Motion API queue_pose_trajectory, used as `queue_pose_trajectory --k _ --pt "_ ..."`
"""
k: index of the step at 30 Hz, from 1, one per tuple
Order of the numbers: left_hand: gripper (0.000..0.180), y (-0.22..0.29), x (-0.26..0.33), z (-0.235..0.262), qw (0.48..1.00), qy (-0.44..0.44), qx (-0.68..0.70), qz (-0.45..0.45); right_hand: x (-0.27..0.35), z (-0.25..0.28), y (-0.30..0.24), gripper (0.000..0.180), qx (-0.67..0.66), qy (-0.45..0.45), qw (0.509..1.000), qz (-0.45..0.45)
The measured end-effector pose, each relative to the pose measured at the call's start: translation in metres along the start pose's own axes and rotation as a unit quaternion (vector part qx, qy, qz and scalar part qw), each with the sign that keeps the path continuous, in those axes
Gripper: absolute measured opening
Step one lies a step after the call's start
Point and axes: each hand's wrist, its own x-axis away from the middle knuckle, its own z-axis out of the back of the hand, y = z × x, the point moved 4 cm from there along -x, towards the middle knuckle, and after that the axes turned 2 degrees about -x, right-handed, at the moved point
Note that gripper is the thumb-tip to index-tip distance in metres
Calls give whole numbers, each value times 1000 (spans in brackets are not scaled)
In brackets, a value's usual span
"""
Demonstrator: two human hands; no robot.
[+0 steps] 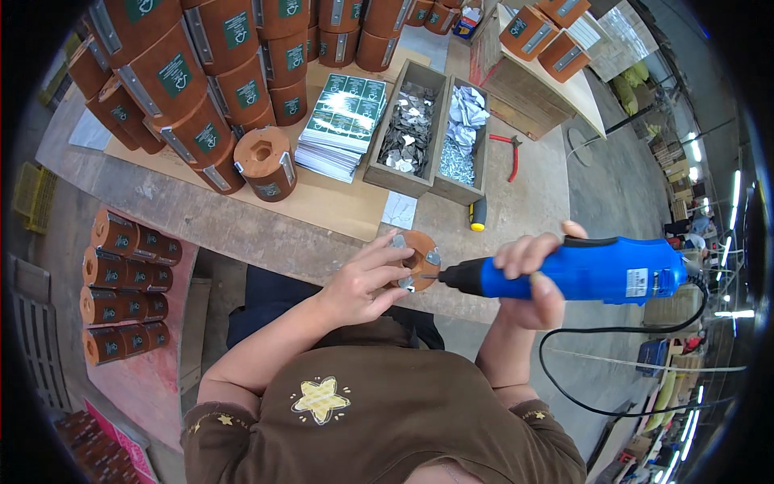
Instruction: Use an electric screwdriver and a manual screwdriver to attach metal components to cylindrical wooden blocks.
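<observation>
My left hand (367, 280) is closed on a reddish-brown wooden cylinder (421, 244) with a hole in its middle, held at the table's near edge. Several small grey metal plates (433, 256) sit around its top face. My right hand (528, 270) grips a blue electric screwdriver (601, 272), lying level. Its black nose and thin bit point left, with the tip at the cylinder's right side; whether it touches a screw is too small to tell. A black cord (556, 387) loops down from the tool's back end.
Stacked brown cylinders (242, 93) with green labels fill the table's far left. Behind my hands are label sheets (343, 121), a wooden box (415, 77) with metal pieces and screws, red-handled pliers (514, 157) and a yellow-black screwdriver (478, 214). More cylinders (125, 306) lie on a low surface at left.
</observation>
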Motion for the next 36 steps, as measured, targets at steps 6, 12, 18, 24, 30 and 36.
queue_pose_trajectory --k 6,12,18,24,30,36 --pt "26 -7 6 11 990 77 77 88 6 53 -18 58 -41 74 996 22" --pt "39 -13 12 14 974 180 48 125 24 97 -14 55 -108 173 979 -20" --pt "31 57 -30 -8 988 -15 -94 -121 31 75 -11 56 -193 120 973 -47" --pt "19 49 -11 -31 986 -104 -15 -128 32 51 -23 61 -231 40 972 -24" --pt "13 54 -13 -7 981 -47 -38 -183 36 75 -22 58 -246 77 966 -32" --pt "10 27 -3 38 994 76 -64 -35 42 105 -17 54 -187 166 968 -24"
